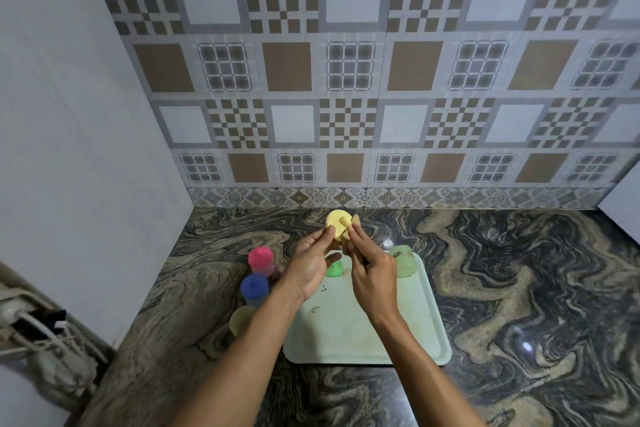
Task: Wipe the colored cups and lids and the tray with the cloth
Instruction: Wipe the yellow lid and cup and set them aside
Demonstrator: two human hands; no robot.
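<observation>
I hold a yellow lid (337,222) with a small knob above the counter, between both hands. My left hand (313,265) pinches its left edge. My right hand (370,270) pinches its right edge with a small tan cloth (355,220) against it. Below lies a pale green tray (363,333) with dark specks on it. On the tray stand a green lid (335,269) and a translucent green cup (403,262), upside down. Left of the tray stand a pink-lidded cup (261,260), a blue-lidded cup (254,289) and a yellowish cup (242,319).
The marbled dark counter (519,288) stretches right of the tray. A patterned tiled wall (346,80) rises behind, a plain white wall (69,114) on the left. Cables and a plug strip (31,322) sit at the lower left.
</observation>
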